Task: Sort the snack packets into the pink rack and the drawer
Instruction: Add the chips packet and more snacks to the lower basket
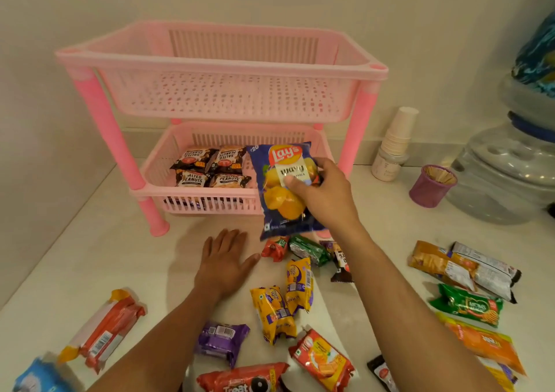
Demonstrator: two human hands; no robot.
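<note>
A two-tier pink rack (220,62) stands against the wall. Its upper basket holds nothing; the lower basket (192,203) holds several black salted-peanut packets (210,167). My right hand (326,194) grips a blue Lay's chip bag (283,187), held upright in the air just in front of the lower basket's right side. My left hand (225,261) lies flat and open on the counter in front of the rack. Many snack packets lie loose on the counter: two yellow ones (283,300), a purple one (223,340), a red one (322,360). No drawer is in view.
A stack of paper cups (398,134) on a jar, a purple holder of sticks (432,185) and a large water bottle (507,169) stand at the right. Long biscuit packs lie at the left (103,330) and right (464,268) on the counter.
</note>
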